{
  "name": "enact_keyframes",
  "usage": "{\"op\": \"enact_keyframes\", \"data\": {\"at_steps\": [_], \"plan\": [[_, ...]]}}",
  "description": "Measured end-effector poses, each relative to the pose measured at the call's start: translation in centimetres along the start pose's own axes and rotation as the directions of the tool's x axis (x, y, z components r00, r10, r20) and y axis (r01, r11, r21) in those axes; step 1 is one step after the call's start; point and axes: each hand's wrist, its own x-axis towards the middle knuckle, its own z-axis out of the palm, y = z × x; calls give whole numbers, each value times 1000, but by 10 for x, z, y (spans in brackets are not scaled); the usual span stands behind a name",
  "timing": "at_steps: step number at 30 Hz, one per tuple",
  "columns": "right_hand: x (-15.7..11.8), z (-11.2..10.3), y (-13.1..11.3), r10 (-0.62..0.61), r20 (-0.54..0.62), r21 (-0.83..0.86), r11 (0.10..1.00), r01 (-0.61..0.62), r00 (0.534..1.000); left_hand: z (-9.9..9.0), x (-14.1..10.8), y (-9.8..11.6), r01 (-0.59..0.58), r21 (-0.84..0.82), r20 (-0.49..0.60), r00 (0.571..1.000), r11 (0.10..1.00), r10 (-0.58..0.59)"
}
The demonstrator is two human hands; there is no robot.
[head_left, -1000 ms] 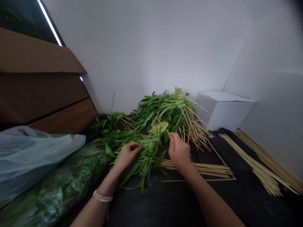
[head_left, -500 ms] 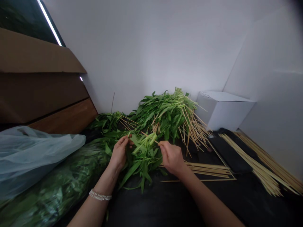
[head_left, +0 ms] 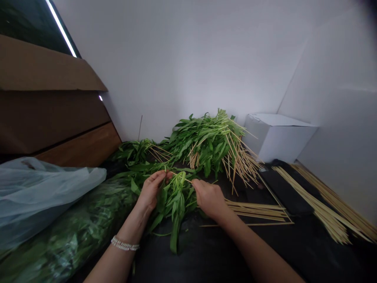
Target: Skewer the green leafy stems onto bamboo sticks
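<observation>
Between my hands, leafy green stems [head_left: 176,202] hang bunched over a thin bamboo skewer [head_left: 188,180], their leaves drooping toward the black surface. My right hand [head_left: 208,197] is closed around the skewer's right end. At its left end, my left hand [head_left: 153,188] pinches a green stem [head_left: 165,168]; whether those fingers also touch the skewer tip I cannot tell. Just behind lies a big heap of skewered greens [head_left: 203,137], with many skewer ends [head_left: 240,161] sticking out to the right. Loose skewers [head_left: 259,210] lie beside my right forearm.
On the left, a clear plastic bag of greens [head_left: 79,224] lies under a cardboard box [head_left: 50,114]. More bamboo sticks [head_left: 318,204] spread on the black surface [head_left: 194,259] at right. A white box [head_left: 279,135] stands by the wall [head_left: 188,67].
My right hand has shifted left with the skewer, and the left has moved slightly right, so they are closer together. The greens on the skewer now hang straighter down.
</observation>
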Motion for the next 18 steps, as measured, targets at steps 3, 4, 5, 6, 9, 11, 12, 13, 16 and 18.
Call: {"op": "enact_keyframes", "data": {"at_steps": [3,4,5,6,9,11,12,13,16,18], "plan": [[0,-1,-1,12,33,-1,1000,-12,999,-1,0,-1,-6,19,9,1000,1000,6],[0,-1,-2,12,37,-3,1000,-12,999,-1,0,-1,-11,29,16,1000,1000,11],[0,-1,-2,11,40,-5,1000,-11,999,0,0,-2,-13,39,25,1000,999,12],[0,0,-2,11,39,-9,1000,-11,999,0,-1,-1,-10,47,33,999,999,9],[-1,1,-2,10,38,-21,1000,-9,999,1,-3,-1,18,58,53,998,998,-21],[0,1,-2,12,40,-25,1000,-11,999,2,-4,0,35,55,61,997,998,-38],[0,1,-3,13,42,-26,1000,-12,999,3,-5,0,39,53,64,997,998,-43],[0,1,-3,14,47,-26,1000,-13,999,3,-5,0,42,53,67,997,998,-45],[0,0,-3,19,54,-32,999,-18,998,3,-5,0,36,56,69,997,998,-40],[0,0,-3,22,57,-36,999,-20,998,3,-5,-1,34,59,69,997,998,-38]]}}
